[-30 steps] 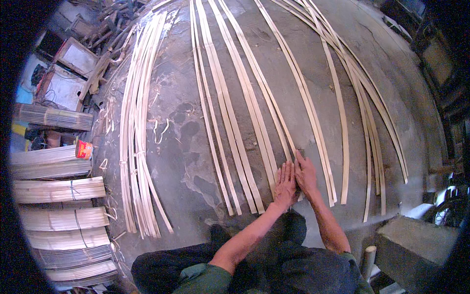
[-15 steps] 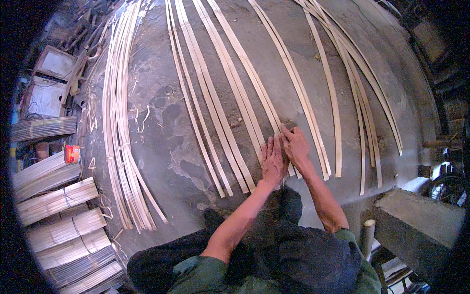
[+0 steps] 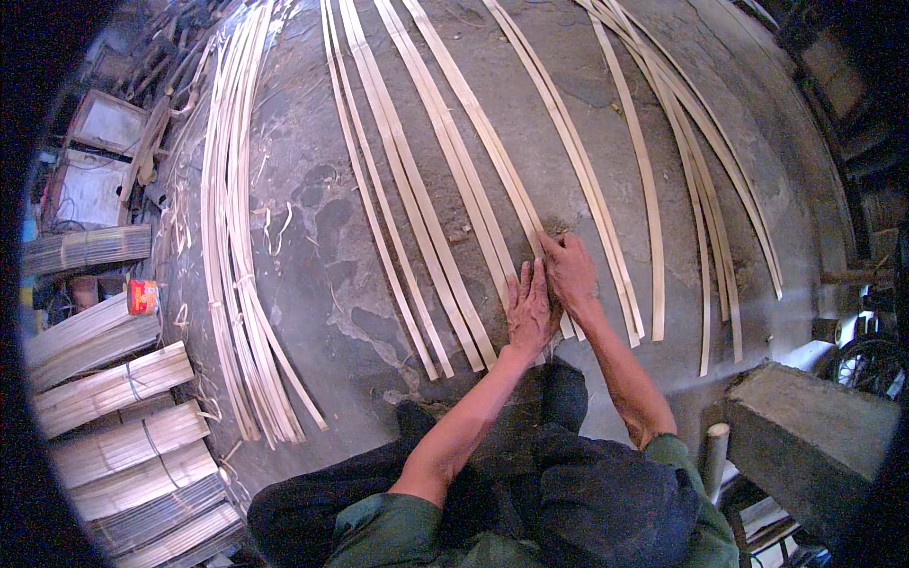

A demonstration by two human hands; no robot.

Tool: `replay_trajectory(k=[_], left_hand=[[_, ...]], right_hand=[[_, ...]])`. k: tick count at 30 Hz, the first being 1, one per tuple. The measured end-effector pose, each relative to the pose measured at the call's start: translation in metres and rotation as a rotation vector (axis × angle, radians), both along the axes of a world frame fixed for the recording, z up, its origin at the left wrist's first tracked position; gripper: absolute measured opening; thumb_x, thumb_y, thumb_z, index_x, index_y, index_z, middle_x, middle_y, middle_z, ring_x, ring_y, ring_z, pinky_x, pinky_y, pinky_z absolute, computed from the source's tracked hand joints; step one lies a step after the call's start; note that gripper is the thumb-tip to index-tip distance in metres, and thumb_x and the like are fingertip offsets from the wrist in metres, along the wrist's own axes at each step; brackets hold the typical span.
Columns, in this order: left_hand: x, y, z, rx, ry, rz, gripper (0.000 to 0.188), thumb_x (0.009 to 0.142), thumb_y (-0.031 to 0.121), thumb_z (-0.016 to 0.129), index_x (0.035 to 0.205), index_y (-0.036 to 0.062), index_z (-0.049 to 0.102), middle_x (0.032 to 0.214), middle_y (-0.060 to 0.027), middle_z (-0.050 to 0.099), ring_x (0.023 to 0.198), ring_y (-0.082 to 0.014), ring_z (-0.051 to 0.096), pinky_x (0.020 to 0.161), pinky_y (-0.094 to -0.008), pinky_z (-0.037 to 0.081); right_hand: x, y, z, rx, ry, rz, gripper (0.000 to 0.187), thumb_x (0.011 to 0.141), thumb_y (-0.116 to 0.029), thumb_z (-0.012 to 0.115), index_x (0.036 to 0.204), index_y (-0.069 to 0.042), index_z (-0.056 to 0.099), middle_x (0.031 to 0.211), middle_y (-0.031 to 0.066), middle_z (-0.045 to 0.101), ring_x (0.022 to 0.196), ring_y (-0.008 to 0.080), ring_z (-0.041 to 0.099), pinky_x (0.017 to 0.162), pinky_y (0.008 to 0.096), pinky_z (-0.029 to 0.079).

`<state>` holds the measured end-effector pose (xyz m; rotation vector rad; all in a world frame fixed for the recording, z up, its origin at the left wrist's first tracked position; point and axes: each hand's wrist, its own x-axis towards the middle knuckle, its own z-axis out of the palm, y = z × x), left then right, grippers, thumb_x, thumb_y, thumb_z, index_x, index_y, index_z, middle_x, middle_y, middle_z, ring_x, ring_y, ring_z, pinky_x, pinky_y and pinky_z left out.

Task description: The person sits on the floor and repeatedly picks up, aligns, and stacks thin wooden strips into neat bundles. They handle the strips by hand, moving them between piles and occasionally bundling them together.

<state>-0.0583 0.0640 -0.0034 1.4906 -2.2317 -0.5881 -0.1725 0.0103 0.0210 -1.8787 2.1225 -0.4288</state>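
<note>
grey floor [image 3: 350, 379] bore spaced strips, with the right strips [image 3: 670, 95] crossed and the left bundle [image 3: 222, 275] gathered. my left hand [image 3: 532, 308] lay flat, fingers extended, on the middle strips [image 3: 487, 133]; my half-curled right hand [image 3: 571, 272] put 1 finger there, any hold hidden.

Dim light overall: glare whitens the floor [image 3: 327, 284] at eleven o'clock, a bright patch [image 3: 816, 356] glows past three, two o'clock sinks into shadow, and fisheye distortion bows the strips [image 3: 227, 170].
</note>
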Motion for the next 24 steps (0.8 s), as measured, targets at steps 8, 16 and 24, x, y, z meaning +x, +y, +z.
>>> replay_trajectory(k=[8, 16, 24], left_hand=[[0.001, 0.003, 0.000, 0.009, 0.036, -0.009, 0.077, 0.086, 0.028, 0.060, 0.145, -0.0042, 0.024, 0.151, -0.0212, 0.030, 0.142, -0.0365, 0.024, 0.117, -0.0510, 0.012], [-0.003, 0.000, -0.008, 0.070, -0.004, -0.001, 0.082, 0.087, 0.032, 0.060, 0.148, -0.0030, 0.018, 0.155, -0.0170, 0.023, 0.143, -0.0354, 0.020, 0.117, -0.0514, 0.011], [-0.006, 0.007, 0.028, 0.104, -0.276, -0.135, 0.085, 0.084, 0.059, 0.056, 0.151, 0.0193, 0.023, 0.158, -0.0162, 0.009, 0.145, -0.0393, 0.009, 0.115, -0.0579, 0.004]], right_hand=[[0.002, -0.002, -0.010, -0.222, 0.041, 0.094, 0.050, 0.078, -0.016, 0.063, 0.127, -0.021, 0.057, 0.108, 0.0047, 0.056, 0.102, 0.0268, 0.051, 0.086, 0.0413, 0.042], [-0.002, -0.024, -0.009, -0.121, 0.106, 0.197, 0.058, 0.076, -0.016, 0.064, 0.133, -0.019, 0.053, 0.113, 0.0046, 0.057, 0.106, 0.0260, 0.051, 0.088, 0.0411, 0.040], [-0.073, 0.033, -0.003, -0.206, 0.072, -0.225, 0.044, 0.092, -0.027, 0.053, 0.131, -0.006, 0.052, 0.113, 0.0199, 0.058, 0.106, 0.0379, 0.053, 0.088, 0.0511, 0.043]])
